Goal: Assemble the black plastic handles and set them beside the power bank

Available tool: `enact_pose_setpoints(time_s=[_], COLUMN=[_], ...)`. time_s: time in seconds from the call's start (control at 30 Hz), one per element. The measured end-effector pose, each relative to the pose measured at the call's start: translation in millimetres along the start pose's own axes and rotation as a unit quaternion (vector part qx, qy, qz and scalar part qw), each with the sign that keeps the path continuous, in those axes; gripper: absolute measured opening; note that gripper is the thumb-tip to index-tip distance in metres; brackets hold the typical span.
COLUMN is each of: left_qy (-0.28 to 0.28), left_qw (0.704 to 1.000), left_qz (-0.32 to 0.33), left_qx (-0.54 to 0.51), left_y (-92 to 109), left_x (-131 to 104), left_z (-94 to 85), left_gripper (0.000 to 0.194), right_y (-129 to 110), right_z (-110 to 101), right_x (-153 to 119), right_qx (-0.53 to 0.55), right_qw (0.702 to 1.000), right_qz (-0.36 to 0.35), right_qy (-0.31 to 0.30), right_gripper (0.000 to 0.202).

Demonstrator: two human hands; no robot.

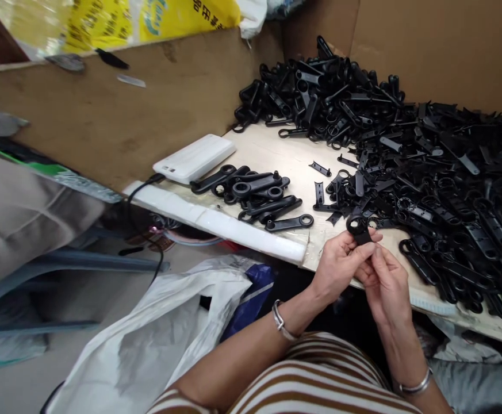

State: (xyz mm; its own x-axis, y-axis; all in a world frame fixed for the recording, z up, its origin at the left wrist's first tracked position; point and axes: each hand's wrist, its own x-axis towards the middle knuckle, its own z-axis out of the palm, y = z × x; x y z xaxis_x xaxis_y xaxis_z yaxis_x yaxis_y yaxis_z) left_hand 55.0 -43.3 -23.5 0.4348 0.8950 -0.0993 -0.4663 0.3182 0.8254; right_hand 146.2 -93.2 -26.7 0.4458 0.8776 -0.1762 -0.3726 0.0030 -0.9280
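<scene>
Both hands meet at the table's front edge around one black plastic lever with a ring end (357, 229). My left hand (340, 260) grips it from the left, thumb on top and fingers curled beneath. From the right, my right hand (384, 276) pinches its lower part, and the fingers hide that end. Beyond the hands lie loose black plastic pieces, among them a small flat notched plate (318, 193). To the left rests a small group of black levers (261, 192), each with a round end. More ring-ended levers (423, 261) lie right of my hands.
A large heap of black parts (320, 92) covers the back and right of the table. A white power bank (195, 157) with a black cable stands at the left, by a cardboard wall (147, 115). White foam (220, 221) lines the front edge; a white sack (160, 322) hangs below.
</scene>
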Motion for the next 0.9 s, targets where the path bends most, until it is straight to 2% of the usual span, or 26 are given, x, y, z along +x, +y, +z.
enact_pose_setpoints(time_s=[0.07, 0.17, 0.2, 0.27, 0.33, 0.43, 0.57, 0.7, 0.9], left_qy=[-0.02, -0.073, -0.094, -0.143, -0.187, -0.218, -0.2, -0.202, -0.249], left_qw=[0.998, 0.967, 0.948, 0.914, 0.894, 0.879, 0.888, 0.888, 0.847], left_qz=[0.005, 0.059, 0.074, 0.097, 0.124, 0.149, 0.137, 0.12, 0.132], left_qx=[0.058, 0.237, 0.296, 0.366, 0.389, 0.398, 0.391, 0.395, 0.451], left_y=[5, 12, 14, 16, 16, 15, 14, 14, 14], left_x=[1, 1, 1, 1, 0, 1, 1, -2, -3], left_z=[-3.9, -12.2, -14.0, -15.2, -14.3, -11.9, -10.6, -11.7, -13.3], left_gripper=[0.032, 0.018, 0.016, 0.014, 0.018, 0.021, 0.018, 0.015, 0.027], right_y=[-6, -20, -24, -30, -32, -26, -17, -19, -25], right_z=[-8, -22, -24, -24, -22, -22, -28, -34, -40], right_x=[-2, 0, 2, 5, 8, 13, 15, 12, 10], right_qx=[-0.102, -0.236, -0.247, -0.233, -0.207, -0.188, -0.161, -0.155, -0.219], right_qw=[0.995, 0.962, 0.956, 0.962, 0.969, 0.967, 0.967, 0.97, 0.961], right_qz=[-0.014, -0.111, -0.137, -0.142, -0.109, -0.101, -0.131, -0.112, -0.062], right_qy=[0.02, 0.08, 0.073, 0.001, -0.084, -0.137, -0.145, -0.15, -0.157], right_gripper=[0.032, 0.024, 0.023, 0.036, 0.048, 0.032, 0.021, 0.021, 0.021])
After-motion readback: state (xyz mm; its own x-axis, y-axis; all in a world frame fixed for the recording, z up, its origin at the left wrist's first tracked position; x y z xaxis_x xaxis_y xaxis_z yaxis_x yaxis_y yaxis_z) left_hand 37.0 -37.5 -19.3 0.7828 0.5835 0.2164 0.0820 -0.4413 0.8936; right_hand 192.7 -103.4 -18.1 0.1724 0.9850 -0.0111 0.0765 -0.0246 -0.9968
